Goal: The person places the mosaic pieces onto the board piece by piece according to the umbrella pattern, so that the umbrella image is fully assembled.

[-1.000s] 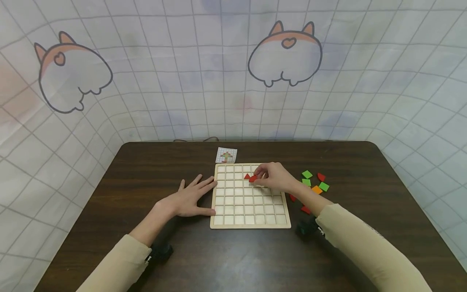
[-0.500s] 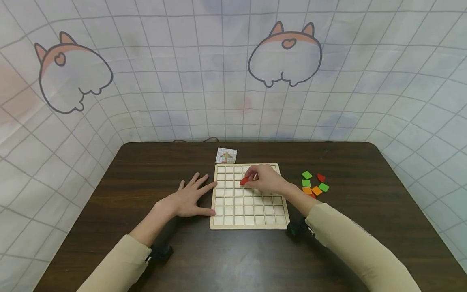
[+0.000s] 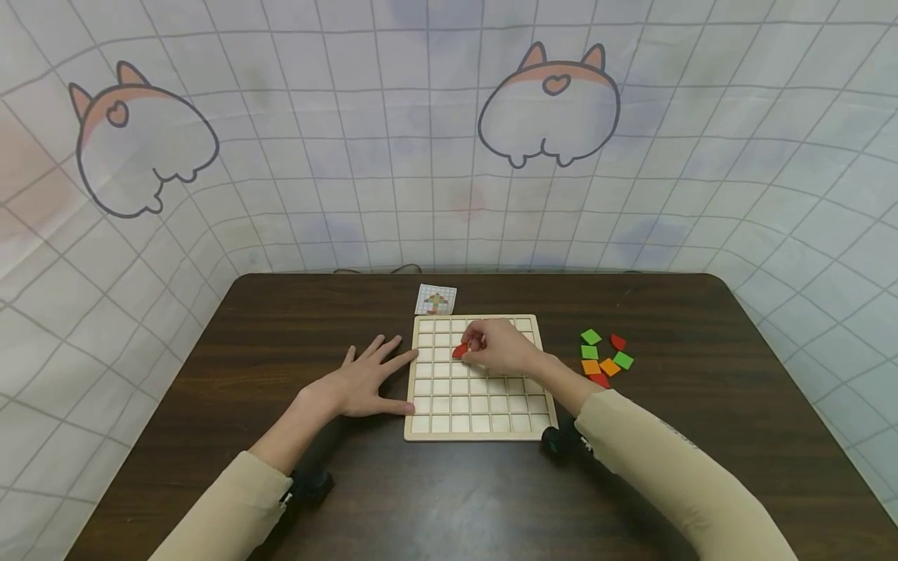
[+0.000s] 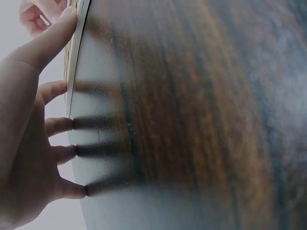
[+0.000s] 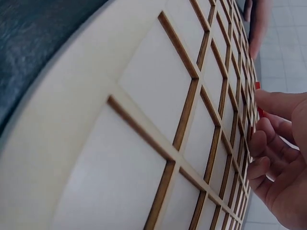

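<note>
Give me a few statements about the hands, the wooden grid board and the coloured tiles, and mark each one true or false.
1. The right hand holds a red tile over the grid board. True.
2. The left hand grips a green tile. False: it lies flat on the table, fingers against the board's left edge.
3. Loose tiles lie on the table to the right of the board. True.
4. The pattern card lies at the board's near edge. False: it lies beyond the far edge.

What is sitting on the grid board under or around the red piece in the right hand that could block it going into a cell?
Nothing visible: the cells around the red piece on the wooden board look empty.
</note>
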`<state>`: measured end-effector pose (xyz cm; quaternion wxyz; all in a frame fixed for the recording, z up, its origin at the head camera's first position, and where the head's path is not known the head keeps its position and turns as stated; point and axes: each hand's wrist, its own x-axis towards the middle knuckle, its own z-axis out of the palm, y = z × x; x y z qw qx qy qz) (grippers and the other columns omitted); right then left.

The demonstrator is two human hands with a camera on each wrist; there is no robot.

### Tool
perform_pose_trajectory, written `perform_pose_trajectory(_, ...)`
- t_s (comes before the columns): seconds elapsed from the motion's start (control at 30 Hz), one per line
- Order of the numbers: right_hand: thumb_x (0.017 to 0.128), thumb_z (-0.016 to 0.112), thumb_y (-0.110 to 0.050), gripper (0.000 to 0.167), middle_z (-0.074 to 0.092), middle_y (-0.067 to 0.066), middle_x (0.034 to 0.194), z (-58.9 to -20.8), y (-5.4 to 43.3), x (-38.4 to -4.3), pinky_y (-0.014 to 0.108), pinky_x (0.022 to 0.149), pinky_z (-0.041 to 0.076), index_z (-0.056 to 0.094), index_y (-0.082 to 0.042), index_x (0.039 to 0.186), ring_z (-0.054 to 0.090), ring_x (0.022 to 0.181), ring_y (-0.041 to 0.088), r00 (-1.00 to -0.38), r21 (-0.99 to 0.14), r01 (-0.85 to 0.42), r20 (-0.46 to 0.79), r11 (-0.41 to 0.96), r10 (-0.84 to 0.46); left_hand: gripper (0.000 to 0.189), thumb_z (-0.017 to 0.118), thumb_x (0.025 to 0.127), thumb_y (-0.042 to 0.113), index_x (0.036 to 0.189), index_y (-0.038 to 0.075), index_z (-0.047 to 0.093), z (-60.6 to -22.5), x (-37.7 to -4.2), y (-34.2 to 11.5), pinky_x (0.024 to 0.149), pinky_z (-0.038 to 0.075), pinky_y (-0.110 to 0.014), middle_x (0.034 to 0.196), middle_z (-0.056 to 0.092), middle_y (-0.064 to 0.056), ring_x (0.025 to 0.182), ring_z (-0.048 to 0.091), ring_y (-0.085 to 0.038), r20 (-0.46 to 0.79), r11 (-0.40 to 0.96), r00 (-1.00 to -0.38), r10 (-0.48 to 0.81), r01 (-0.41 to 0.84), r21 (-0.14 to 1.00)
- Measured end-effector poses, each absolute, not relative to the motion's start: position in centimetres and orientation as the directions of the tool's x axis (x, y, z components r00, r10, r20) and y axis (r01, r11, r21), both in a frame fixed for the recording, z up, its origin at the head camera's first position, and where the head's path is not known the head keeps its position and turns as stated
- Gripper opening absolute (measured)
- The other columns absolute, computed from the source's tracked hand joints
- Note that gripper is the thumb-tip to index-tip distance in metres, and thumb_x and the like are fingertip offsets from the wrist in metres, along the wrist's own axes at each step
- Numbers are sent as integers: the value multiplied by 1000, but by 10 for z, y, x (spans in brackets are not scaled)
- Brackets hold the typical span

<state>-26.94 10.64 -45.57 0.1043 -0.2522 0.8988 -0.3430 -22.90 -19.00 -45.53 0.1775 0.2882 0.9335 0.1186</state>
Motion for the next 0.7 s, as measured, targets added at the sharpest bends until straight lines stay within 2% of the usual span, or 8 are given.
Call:
perform_pose_trajectory(0.27,92,79,-15,18,60,-3,76,-460,103,-271,30,67,45,71,-6,105,52,66,12,-848,-630,-407,-9,662,-530,99,61,88,76,166,25,26,-456,-229,-189,111,6,-76,171,9,-15,155,3,-41,-260,802,-767,586,504,319)
perform_pose_trajectory(0.5,93,78,-17,21,60,-5,76,-463,101,-272,33,72,46,70,-6,109,53,67,11,-848,-598,-425,1,680,-530,99,61,88,76,166,26,25,-456,-229,-189,112,6,-76,171,9,-14,155,2,-41,-268,808,-770,579,499,313)
perform_pose_trajectory(0.7,94,76,-16,15,62,-5,77,-462,101,-272,32,68,46,72,-8,106,54,66,11,-842,-582,-445,11,681,-540,99,61,88,75,166,25,25,-455,-229,-189,112,6,-76,171,8,-14,155,2,-41,-265,808,-771,579,499,313)
